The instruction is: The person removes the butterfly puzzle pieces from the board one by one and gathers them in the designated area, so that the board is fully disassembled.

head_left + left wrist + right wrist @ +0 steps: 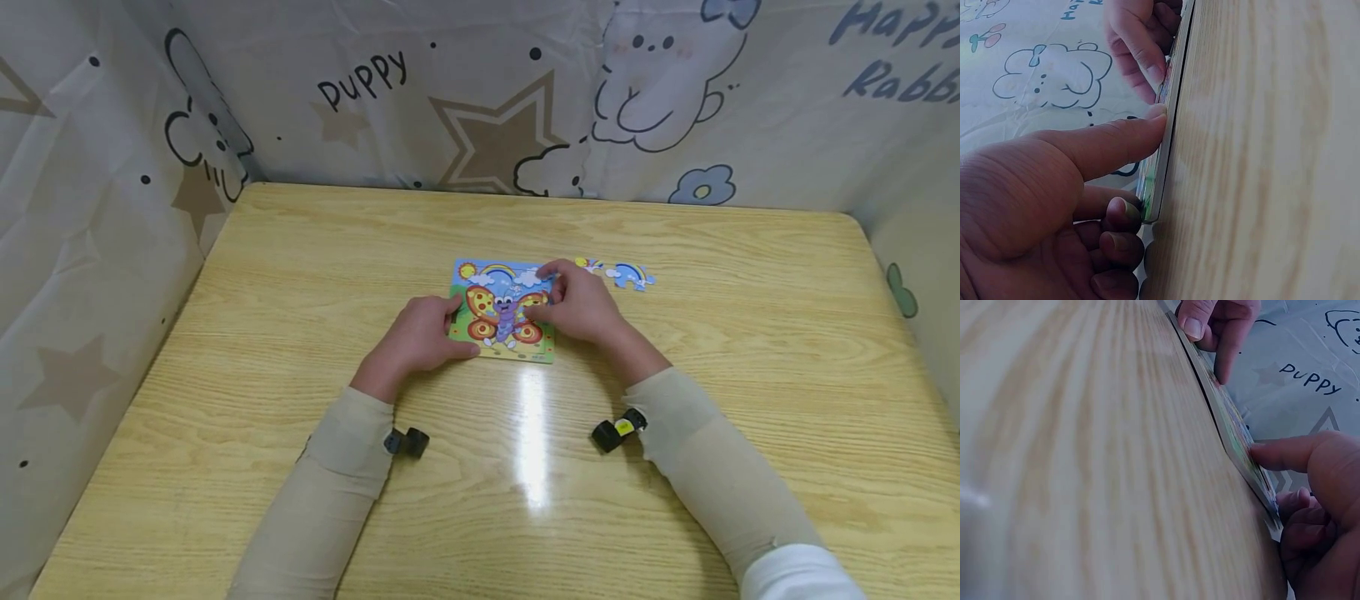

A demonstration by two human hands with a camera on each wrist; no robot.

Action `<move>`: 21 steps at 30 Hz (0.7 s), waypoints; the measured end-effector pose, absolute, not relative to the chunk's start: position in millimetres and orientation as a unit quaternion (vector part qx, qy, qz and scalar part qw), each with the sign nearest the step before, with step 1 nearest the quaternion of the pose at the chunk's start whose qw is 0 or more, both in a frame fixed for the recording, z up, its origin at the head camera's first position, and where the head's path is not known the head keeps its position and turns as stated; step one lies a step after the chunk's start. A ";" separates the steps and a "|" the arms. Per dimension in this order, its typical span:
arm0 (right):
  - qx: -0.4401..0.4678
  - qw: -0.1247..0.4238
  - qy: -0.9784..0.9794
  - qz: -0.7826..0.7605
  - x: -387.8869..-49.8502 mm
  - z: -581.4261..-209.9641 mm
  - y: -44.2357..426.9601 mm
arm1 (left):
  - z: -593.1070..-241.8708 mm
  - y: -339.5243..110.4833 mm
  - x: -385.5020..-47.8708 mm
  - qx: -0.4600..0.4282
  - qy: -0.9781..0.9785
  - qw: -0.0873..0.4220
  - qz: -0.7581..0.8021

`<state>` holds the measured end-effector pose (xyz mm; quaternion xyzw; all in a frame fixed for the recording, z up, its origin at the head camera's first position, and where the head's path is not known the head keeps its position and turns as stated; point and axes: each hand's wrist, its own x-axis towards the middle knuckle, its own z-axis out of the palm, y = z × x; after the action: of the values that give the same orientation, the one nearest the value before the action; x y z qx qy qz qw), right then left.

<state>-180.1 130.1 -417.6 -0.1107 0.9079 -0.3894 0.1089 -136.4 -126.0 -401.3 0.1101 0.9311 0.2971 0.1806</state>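
A butterfly puzzle board (506, 321) lies flat on the table. My left hand (422, 335) holds its lower left corner, thumb along the near edge and index finger at the left side. From the right, my right hand (585, 307) rests on the board, with its thumb on the butterfly's wing and its index finger on the cloud at the top. In the right wrist view, this hand's thumb (1285, 453) touches the printed surface, other fingers bent beside the edge. Whether a piece lies under those fingertips is hidden.
Several loose rainbow-and-sky puzzle pieces (632, 275) lie behind my right hand, right of the board. The wooden table (300, 250) meets a printed cloth wall (495, 100) at the back and further cloth at both sides.
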 end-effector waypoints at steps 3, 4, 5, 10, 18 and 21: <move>-0.111 0.115 0.907 -0.389 -179.4 -416.4 130.0 | -401.2 -125.8 -136.8 0.111 0.932 0.181 0.294; -0.111 0.116 0.907 -0.390 -179.2 -416.0 129.9 | -401.2 -125.7 -136.9 0.111 0.932 0.182 0.293; -0.111 0.117 0.907 -0.390 -178.9 -415.8 129.8 | -401.2 -125.7 -137.0 0.111 0.932 0.183 0.292; -0.111 0.111 0.904 -0.398 -177.4 -416.4 130.8 | -400.5 -124.8 -136.9 0.107 0.932 0.185 0.291; -0.121 0.080 0.893 -0.427 -171.3 -420.6 134.6 | -399.2 -124.8 -135.8 0.106 0.931 0.186 0.295; -0.119 0.071 0.889 -0.435 -167.4 -422.1 138.1 | -399.3 -124.9 -135.8 0.109 0.932 0.183 0.294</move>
<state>-167.4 138.1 -422.1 -0.1195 0.8895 -0.4353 0.0714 -135.8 -124.9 -399.3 0.1091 0.9317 0.2941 0.1831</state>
